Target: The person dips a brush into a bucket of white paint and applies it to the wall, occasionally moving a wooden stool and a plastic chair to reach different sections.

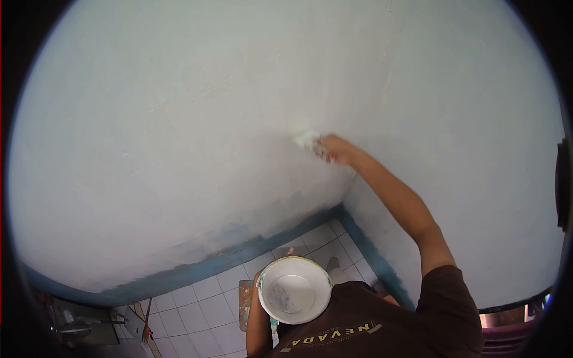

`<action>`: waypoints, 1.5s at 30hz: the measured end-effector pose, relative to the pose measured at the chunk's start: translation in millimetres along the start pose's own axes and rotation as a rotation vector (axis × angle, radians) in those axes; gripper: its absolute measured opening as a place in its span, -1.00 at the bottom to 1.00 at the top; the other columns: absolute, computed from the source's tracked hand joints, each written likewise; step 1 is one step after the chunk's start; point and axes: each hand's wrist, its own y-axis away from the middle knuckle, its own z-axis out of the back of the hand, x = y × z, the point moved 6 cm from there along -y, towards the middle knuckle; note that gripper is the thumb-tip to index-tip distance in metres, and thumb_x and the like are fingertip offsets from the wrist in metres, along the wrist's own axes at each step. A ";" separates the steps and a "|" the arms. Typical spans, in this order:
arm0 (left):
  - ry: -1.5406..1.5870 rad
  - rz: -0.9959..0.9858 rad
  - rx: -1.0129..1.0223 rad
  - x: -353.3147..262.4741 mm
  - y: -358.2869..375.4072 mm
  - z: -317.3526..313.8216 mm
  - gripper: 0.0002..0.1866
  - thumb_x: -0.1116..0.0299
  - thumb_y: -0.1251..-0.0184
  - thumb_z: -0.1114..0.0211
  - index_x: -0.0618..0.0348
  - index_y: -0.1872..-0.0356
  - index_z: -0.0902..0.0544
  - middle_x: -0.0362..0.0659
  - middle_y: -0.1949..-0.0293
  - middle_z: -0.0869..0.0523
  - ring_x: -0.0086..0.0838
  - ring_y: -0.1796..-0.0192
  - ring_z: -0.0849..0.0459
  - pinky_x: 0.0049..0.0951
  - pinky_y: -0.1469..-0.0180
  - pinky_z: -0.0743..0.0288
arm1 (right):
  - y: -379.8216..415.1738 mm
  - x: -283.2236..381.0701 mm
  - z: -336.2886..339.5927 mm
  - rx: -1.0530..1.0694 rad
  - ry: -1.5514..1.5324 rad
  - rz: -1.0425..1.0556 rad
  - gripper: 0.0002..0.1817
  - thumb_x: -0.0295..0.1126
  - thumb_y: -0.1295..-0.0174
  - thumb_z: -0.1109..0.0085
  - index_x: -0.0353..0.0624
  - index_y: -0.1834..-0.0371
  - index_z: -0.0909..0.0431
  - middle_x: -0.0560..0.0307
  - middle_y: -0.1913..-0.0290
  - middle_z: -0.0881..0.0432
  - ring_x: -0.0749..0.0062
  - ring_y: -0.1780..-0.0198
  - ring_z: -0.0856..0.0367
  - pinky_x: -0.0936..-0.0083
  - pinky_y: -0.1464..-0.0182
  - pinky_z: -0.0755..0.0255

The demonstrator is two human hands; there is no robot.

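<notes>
High on the wall [197,119], near the corner, my right hand [337,149] is closed around a paintbrush [307,140]. Its head is covered in white paint and lies against or very close to the surface; motion blurs it slightly. Against my body, my left hand [258,280] holds a white bowl [295,313] from its far side and underneath. Most of that hand is hidden behind the bowl, with fingertips showing past the rim. Whitish paint coats the bowl's inside, with a grey streaked patch at the bottom, and greenish smears mark its rim.
A blue painted band [197,271] runs along the wall's foot. White floor tiles [206,304] lie below, where a paint-stained board [243,304] is partly hidden by my left arm. Dark items [77,325] stand at lower left. A dark object [562,185] is on the right wall.
</notes>
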 end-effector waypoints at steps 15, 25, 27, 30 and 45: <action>0.021 -0.059 0.312 0.0 -21.3 -4.4 -0.43 -0.32 -0.46 -0.12 0.01 0.17 -0.73 -0.16 0.30 -0.78 -0.33 0.32 -0.76 -0.15 0.21 -0.69 | -1.2 101.7 -25.9 -0.353 0.134 0.399 -0.44 0.18 -0.55 0.12 -0.05 0.44 -0.43 0.35 0.66 -0.34 0.62 0.67 -0.27 0.54 0.65 -0.21; 0.104 -0.118 0.526 -13.0 -9.4 -26.7 -0.55 -0.16 -0.57 -0.10 0.03 0.20 -0.61 -0.23 0.34 -0.71 -0.46 0.33 -0.71 -0.29 0.24 -0.65 | -19.0 43.7 -6.7 0.171 -0.242 0.092 -0.82 -0.28 -0.50 -0.09 -0.14 0.20 -0.53 0.39 0.52 -0.44 0.69 0.62 -0.33 0.70 0.62 -0.26; 0.153 -0.101 0.529 -8.8 -8.8 -28.1 -0.56 -0.15 -0.57 -0.10 0.02 0.22 -0.61 -0.23 0.34 -0.72 -0.47 0.34 -0.71 -0.30 0.26 -0.64 | -4.1 148.5 6.9 0.293 -0.223 0.304 -0.84 -0.31 -0.50 -0.10 -0.15 0.20 -0.54 0.42 0.52 -0.43 0.76 0.61 -0.32 0.73 0.62 -0.28; 0.251 -0.060 0.510 -6.4 -1.5 -31.2 -0.57 -0.14 -0.56 -0.12 0.00 0.27 -0.61 -0.25 0.35 -0.72 -0.48 0.37 -0.70 -0.31 0.30 -0.63 | 84.9 265.1 -5.4 -0.088 -0.003 0.520 -0.71 -0.18 -0.58 0.05 -0.13 0.23 -0.51 0.45 0.59 -0.31 0.81 0.61 -0.24 0.68 0.62 -0.14; 0.243 -0.066 0.209 -11.1 18.6 -35.1 -0.58 -0.13 -0.50 -0.21 0.00 0.35 -0.66 -0.22 0.44 -0.73 -0.44 0.45 -0.71 -0.33 0.37 -0.63 | -30.6 -81.0 -39.5 0.087 -0.085 -0.177 -0.63 -0.04 -0.57 0.08 -0.05 0.30 -0.49 0.33 0.60 -0.37 0.59 0.64 -0.36 0.55 0.65 -0.25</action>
